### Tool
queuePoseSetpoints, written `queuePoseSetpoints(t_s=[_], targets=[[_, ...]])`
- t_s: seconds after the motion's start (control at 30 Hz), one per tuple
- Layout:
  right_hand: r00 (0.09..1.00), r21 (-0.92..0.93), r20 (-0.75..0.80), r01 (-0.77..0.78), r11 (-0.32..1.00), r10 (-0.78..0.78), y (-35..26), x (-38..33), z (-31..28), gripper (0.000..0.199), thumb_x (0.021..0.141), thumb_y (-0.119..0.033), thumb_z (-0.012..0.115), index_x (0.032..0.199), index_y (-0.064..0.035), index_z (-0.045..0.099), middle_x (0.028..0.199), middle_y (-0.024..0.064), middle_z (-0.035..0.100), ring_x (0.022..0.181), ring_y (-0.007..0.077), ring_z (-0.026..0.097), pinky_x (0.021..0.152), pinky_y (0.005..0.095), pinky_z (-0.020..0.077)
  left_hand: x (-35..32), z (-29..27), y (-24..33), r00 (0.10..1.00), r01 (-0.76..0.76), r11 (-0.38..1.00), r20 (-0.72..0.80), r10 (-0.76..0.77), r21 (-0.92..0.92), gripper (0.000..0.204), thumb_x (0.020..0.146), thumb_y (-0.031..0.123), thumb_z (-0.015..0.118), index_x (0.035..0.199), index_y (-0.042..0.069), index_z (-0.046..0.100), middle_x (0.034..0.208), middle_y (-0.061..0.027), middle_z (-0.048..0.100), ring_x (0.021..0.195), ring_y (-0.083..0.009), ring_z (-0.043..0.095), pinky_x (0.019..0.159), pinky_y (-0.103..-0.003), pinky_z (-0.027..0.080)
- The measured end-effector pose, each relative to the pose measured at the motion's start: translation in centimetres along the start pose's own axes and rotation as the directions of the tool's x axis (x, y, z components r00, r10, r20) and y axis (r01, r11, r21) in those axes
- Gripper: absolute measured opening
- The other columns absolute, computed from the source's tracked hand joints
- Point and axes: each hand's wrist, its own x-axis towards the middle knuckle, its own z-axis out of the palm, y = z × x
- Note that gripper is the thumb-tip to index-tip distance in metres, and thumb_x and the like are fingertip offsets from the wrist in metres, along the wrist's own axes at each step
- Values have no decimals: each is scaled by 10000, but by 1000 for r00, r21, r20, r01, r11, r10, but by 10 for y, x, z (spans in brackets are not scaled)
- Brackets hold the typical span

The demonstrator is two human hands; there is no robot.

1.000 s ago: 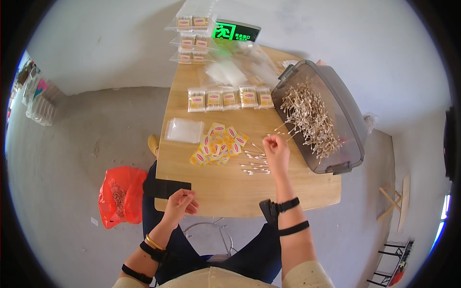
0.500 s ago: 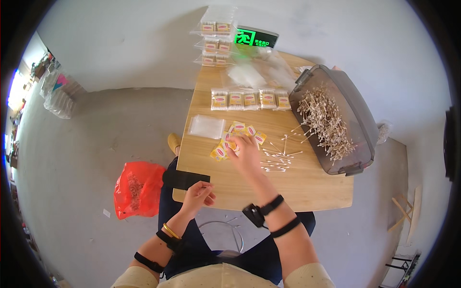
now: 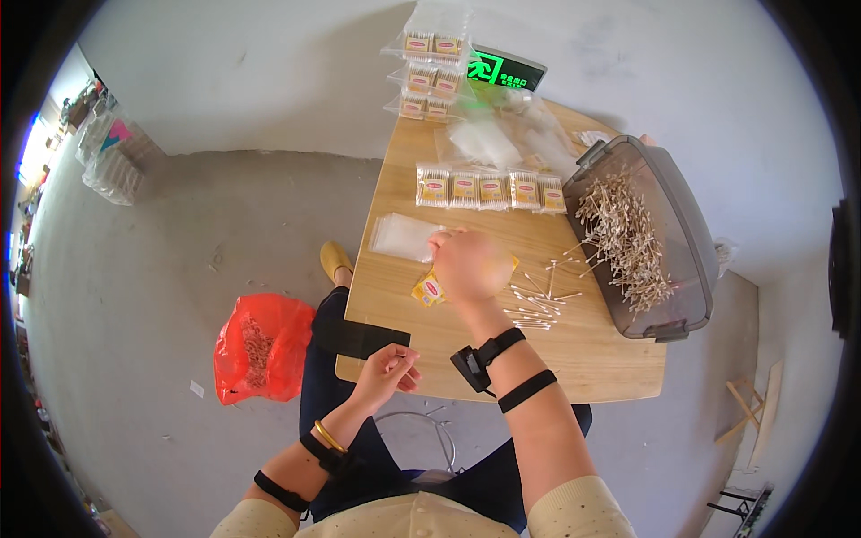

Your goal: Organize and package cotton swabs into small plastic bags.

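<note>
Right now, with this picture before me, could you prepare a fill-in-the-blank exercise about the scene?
The cards partly hidden by the right hand are mostly ____.
The grey bin of cotton swabs is at the ____ side of the table.
The plastic bag nearest the shoe is ____.
The gold-coloured bracelet is worn on the ____ arm.

Missing words: yellow; right; red; left.

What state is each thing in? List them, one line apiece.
Right hand: over yellow cards, at clear sleeves
Left hand: curled, grasp unclear
Yellow cards: piled, partly hidden
Clear sleeves: stacked flat
Loose swabs: spread out
Grey bin: open, heaped with swabs
Filled packets: lined up
Red bag: open
Green sign: lit
</note>
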Motion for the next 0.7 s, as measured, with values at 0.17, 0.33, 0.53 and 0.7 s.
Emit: queuePoseSetpoints(t_s=[0.17,0.33,0.53,0.7], targets=[[978,28,-205,-34,999,39,-26,6,-32,92,777,-87,713,852,-113,665,822,27,667,901,278,608,842,426,457,-2,-3,-1,999,-32,999,26,31,38,332,1043,342,598,1158,32,623,879,-72,702,721,-117,683,687,-278,573],[948,45,-45,316,948,-314,-70,-58,-64,189,715,-90,736,871,-99,631,938,70,621,931,309,588,854,446,463,-17,24,30,987,-156,964,-11,157,-217,446,1064,424,521,1236,25,624,1031,-80,718,937,-152,693,844,-310,550],[1000,324,21,-25,946,19,-130,-131,-105,155,893,-179,707,988,-62,668,1010,70,636,957,252,615,850,362,491,-31,25,37,966,-249,941,-130,224,-230,470,1079,430,476,1220,21,662,1158,-80,710,1109,-175,659,984,-330,490],[700,737,598,-672,74,391,-115,-169,-102,178,986,-200,682,1023,-26,689,957,32,689,865,130,622,786,284,491,-52,41,29,947,-315,938,-121,299,-145,479,1081,434,465,1210,21,671,1185,-82,710,1136,-177,649,1039,-339,453]])
